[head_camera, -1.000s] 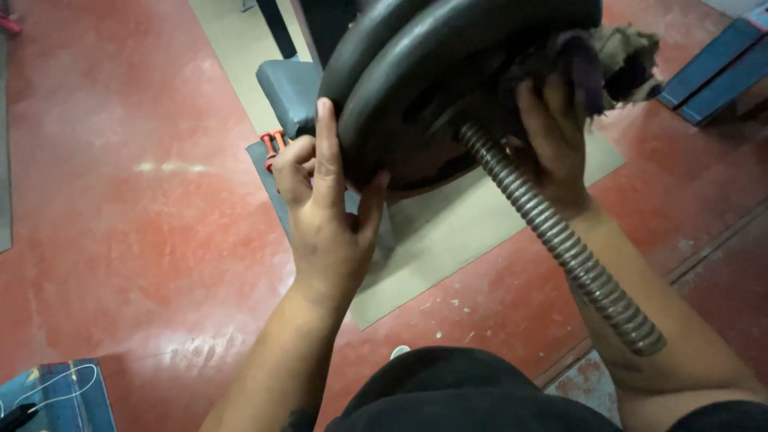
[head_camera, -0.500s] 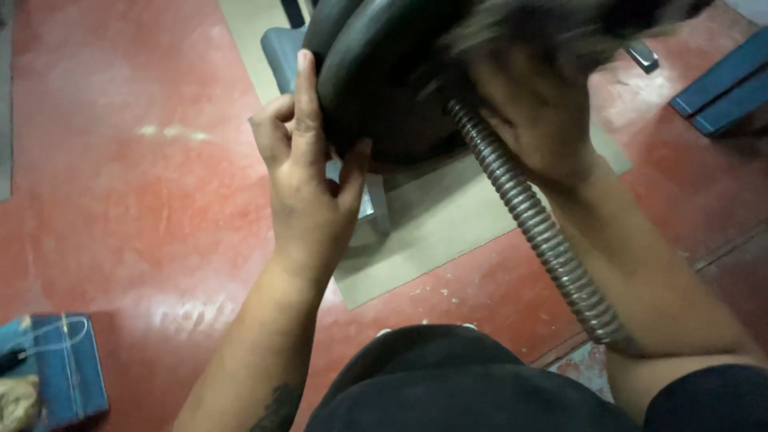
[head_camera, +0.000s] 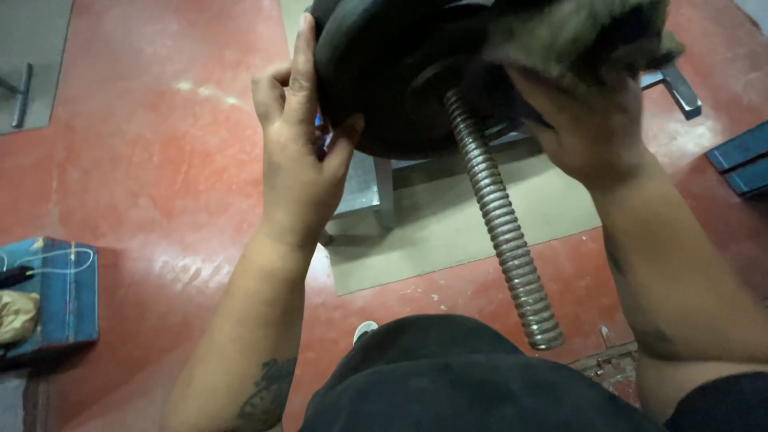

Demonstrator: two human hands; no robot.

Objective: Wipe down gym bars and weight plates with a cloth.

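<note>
A stack of black weight plates [head_camera: 384, 72] sits on a threaded metal bar [head_camera: 504, 232] that slants down toward my lap. My left hand [head_camera: 300, 152] grips the left rim of the plates, fingers stretched up over the edge and thumb underneath. My right hand [head_camera: 588, 120] presses a dark, fuzzy cloth [head_camera: 576, 32] against the right side of the plates near the bar. The bar's free end [head_camera: 546, 340] hangs just above my dark shorts.
A red floor lies below, with a tan mat [head_camera: 448, 232] on it. Grey metal bench legs [head_camera: 376, 192] stand under the plates. A blue bag [head_camera: 56, 296] lies at the left edge. Dark blue pads [head_camera: 744, 160] are at the right.
The plates and bar have come nearer and higher in view. My right hand with the cloth has shifted up over the plates' right side. My left hand keeps its grip on the rim.
</note>
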